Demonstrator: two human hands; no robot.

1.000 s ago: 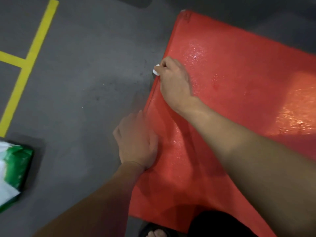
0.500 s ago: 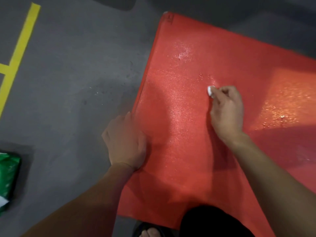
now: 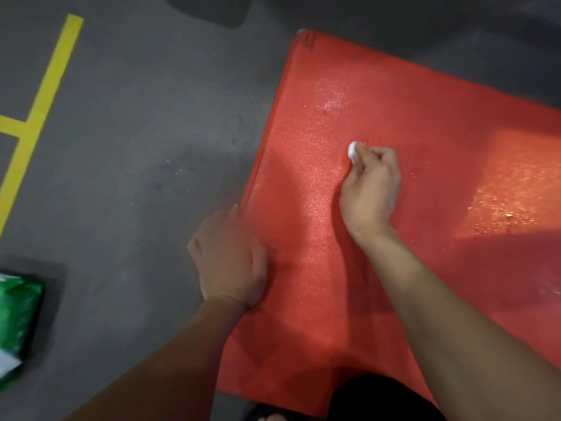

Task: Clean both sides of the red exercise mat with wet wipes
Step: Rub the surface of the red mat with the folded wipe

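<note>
Wiping the top face of the red mat [image 3: 425, 284], which lies flat on the grey floor [image 3: 136, 147]. Right hand [image 3: 372, 189] pinches a balled white wipe [image 3: 352, 151] in curled fingers, pressed to the mat's middle. Left hand [image 3: 230, 256] rests on the mat's left edge, likely to stop sliding; its fingers are hidden, so grip unclear. Green wipe pack [image 3: 18, 323] sits near left, within reach.

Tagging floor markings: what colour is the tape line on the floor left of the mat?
Yellow, on grey floor. The tape line shows in the head view, upper left.
</note>
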